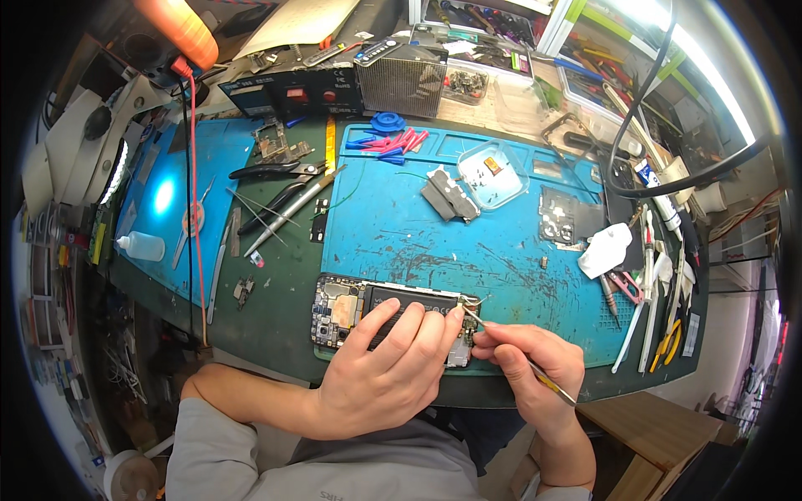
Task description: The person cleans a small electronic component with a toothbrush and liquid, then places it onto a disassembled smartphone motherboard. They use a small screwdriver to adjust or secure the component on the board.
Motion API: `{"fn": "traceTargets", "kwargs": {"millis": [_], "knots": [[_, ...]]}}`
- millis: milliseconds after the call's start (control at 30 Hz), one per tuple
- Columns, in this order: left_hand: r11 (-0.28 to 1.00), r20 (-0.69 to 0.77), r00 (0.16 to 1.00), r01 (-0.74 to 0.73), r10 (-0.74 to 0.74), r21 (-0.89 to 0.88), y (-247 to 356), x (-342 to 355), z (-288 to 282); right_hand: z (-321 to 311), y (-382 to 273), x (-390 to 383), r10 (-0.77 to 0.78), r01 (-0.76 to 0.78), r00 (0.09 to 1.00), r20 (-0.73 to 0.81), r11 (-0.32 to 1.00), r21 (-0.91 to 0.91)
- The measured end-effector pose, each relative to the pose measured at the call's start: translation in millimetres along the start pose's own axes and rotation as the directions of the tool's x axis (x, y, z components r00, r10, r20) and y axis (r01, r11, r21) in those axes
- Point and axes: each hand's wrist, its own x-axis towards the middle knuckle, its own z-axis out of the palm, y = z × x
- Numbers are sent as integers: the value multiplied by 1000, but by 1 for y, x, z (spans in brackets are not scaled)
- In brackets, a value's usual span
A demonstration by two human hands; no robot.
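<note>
An opened smartphone (341, 302) lies lengthwise at the near edge of the blue work mat, its circuit board and black battery (411, 297) bare. My left hand (386, 367) lies across it, fingers curved over the battery and fingertips at the far edge; its thumb is hidden. Pinched in my right hand (535, 359) is a slim metal hand tool (547, 384) with a yellowish section. The tool's tip meets the phone's far right corner, beside my left fingertips. Whether it has one prong or two is too small to tell.
Beyond the phone are a clear plastic dish (499, 190), a grey metal part (449, 196) and pink and blue pointed caps (405, 142). Cutting pliers (284, 200) lie left. White tissue (606, 250), a pink-handled tool (626, 288) and yellow-handled tweezers (666, 345) crowd the right.
</note>
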Motion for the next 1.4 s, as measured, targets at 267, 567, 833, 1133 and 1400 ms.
{"fn": "traceTargets", "kwargs": {"millis": [267,567,833,1133,1400], "knots": [[1000,1,1000,0,0,1,1,2,-1,0,1,0,0,0,1000,-4,1000,-22],[1000,-51,999,11,-12,-21,0,1,5,1,-4,5,-11,12,1000,12,998,-57],[999,-78,997,3,-7,-53,-1,2,3,1,-4,4,-15,15,1000,8,999,-44],[1000,-73,997,-10,8,-25,-1,3,3,0,-5,3,-17,19,1000,23,998,-66],[1000,-72,997,-3,1,-19,0,3,3,-1,-4,4,-39,42,999,32,996,-78]]}}
